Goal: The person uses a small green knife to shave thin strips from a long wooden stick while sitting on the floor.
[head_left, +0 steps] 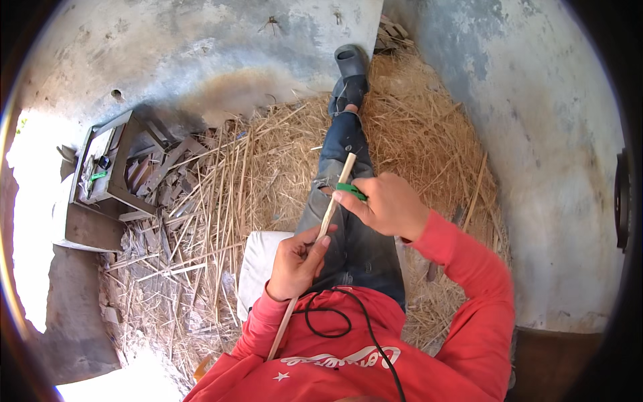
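A long pale wooden stick [345,171] runs slantwise from my waist up over my thighs. My left hand [295,264] is closed around it partway along, with the thumb lying on the wood. Further up, my right hand [395,208] grips a small green-handled tool [351,191] against the stick, close to its upper end. The tool looks like a small cutter, but its blade is hidden at the stick and by my fingers. Below my left hand, the stick's lower end rests along my red sleeve and sweatshirt.
Straw and thin wood shavings [274,161] cover the floor around my outstretched leg [348,144]. On the left stands a wooden frame [120,164] with another green object [98,175] on it, beside broken wood scraps [167,167]. Worn plaster walls [536,147] curve around. A black cord [365,311] crosses my sweatshirt.
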